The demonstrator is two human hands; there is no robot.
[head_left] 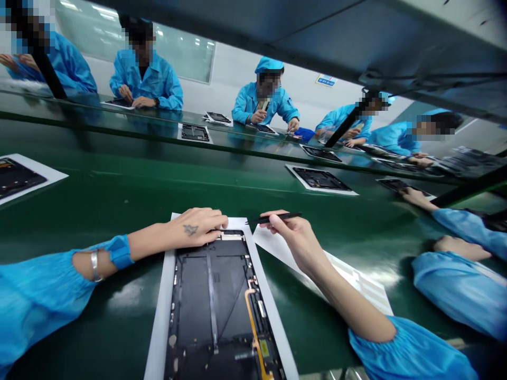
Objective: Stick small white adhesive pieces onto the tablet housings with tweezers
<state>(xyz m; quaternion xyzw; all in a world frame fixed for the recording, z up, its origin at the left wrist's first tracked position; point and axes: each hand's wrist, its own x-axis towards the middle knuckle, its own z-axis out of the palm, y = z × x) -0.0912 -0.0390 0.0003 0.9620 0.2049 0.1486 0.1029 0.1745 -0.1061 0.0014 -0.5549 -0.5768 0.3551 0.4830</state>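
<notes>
An opened tablet chassis (216, 301) with dark inner parts and an orange flex cable lies on a white tray (160, 316) in front of me. My left hand (194, 227) rests flat on the far left corner of the chassis, fingers together. My right hand (291, 235) hovers just right of the far end and pinches a thin black tool (277, 216), its tip pointing left toward the chassis's top edge. A white sheet (356, 285) lies under my right forearm.
The green conveyor belt (119, 184) carries more trays with chassis (320, 179), (16, 177). Several people in blue coats work on the far side. A co-worker's hand (415, 198) and sleeves are at my right. A dark overhead rail (317, 31) crosses the top.
</notes>
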